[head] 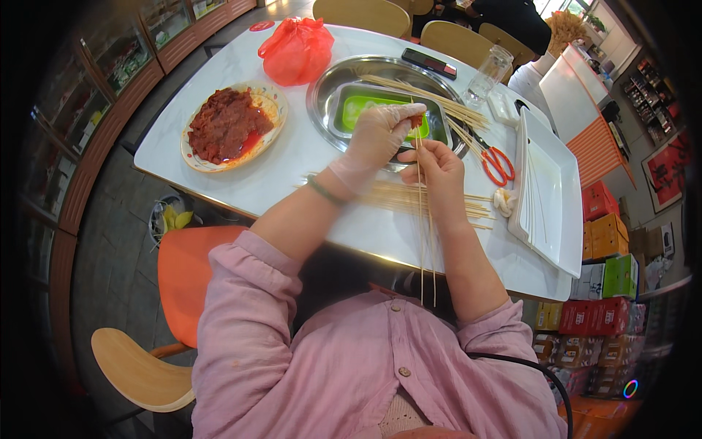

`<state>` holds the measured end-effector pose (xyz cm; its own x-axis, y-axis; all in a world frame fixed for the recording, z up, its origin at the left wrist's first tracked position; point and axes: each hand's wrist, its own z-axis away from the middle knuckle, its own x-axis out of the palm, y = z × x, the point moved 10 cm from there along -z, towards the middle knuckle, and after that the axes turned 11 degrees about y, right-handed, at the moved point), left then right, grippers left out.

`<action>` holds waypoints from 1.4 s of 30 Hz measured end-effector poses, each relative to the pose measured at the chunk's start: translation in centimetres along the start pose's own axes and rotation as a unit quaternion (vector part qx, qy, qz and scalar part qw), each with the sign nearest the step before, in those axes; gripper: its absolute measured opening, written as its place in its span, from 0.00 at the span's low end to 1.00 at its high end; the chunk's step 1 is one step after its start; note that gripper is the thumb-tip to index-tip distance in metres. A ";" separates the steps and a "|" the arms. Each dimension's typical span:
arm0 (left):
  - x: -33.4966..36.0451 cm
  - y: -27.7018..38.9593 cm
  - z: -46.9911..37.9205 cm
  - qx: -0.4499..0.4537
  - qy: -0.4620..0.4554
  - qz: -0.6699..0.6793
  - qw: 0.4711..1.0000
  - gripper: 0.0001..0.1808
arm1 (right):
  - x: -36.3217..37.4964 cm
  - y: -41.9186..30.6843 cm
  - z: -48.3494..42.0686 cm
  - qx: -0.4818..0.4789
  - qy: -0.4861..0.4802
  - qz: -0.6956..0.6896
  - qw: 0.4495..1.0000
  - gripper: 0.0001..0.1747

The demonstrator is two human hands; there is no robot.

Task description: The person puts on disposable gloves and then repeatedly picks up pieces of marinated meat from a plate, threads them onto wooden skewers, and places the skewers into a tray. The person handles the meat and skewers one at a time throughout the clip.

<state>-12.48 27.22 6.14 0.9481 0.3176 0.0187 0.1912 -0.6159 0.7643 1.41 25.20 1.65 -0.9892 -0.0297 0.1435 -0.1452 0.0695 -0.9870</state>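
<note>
My left hand (377, 134), in a thin see-through plastic glove, pinches a small piece of red marinated meat (417, 119) at the upper end of some thin bamboo skewers. Bare, my right hand (437, 167) grips these bamboo skewers (420, 236) lower down; two long ends hang towards my lap. Both hands are over the near side of a round steel tray (323, 93). In that tray sits a rectangular metal pan (339, 112) with a bright green inside, partly hidden by my left hand. A patterned plate (279, 104) of red marinated meat (225, 126) stands to the left.
Loose skewers (395, 196) lie under my forearms, and more skewers (439, 99) rest across the steel tray. Red-handled scissors (498, 165), a long white tray (559, 181) holding a few thin sticks, and a glass (491, 74) stand right. A red plastic bag (298, 52) sits at the back.
</note>
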 end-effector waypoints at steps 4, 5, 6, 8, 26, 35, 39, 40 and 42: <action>0.2 -0.5 0.1 -0.028 -0.023 -0.029 0.999 0.15 | 0.0 0.8 -0.3 0.029 -0.008 -0.022 0.999 0.11; 0.2 -0.6 0.1 -0.035 -0.024 -0.018 0.999 0.15 | 0.0 1.2 -0.4 0.045 -0.011 -0.039 0.998 0.11; 0.2 -0.7 0.2 -0.043 -0.026 -0.007 0.999 0.15 | 0.0 1.5 -0.5 0.063 -0.017 -0.060 0.996 0.11; 0.3 -0.9 0.2 -0.056 -0.028 0.011 0.998 0.15 | 0.0 2.3 -0.7 0.104 -0.023 -0.102 0.989 0.11; 1.2 -0.7 0.0 -0.078 -0.071 0.083 0.991 0.13 | 0.5 5.8 -0.9 0.309 -0.102 -0.397 0.858 0.14; 0.2 -1.6 -0.5 -0.065 -0.021 0.101 0.992 0.34 | 0.8 2.2 0.1 0.199 -0.134 -0.259 0.936 0.13; 0.5 -1.2 -0.4 -0.029 -0.039 0.078 0.996 0.43 | -0.2 1.0 -0.2 0.159 -0.057 -0.195 0.966 0.16; 0.5 -1.2 -0.4 -0.023 -0.044 0.066 0.997 0.44 | -0.5 0.3 -0.1 0.139 -0.046 -0.178 0.973 0.16; 0.3 -1.2 -0.5 -0.016 -0.046 0.067 0.997 0.45 | -0.9 -1.4 0.2 0.101 -0.033 -0.145 0.984 0.16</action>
<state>-12.57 28.40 5.55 0.9841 0.1659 0.0632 0.0552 -0.6244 0.7792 2.51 24.98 2.94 -0.9022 -0.0853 0.4228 -0.4078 -0.1504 -0.9006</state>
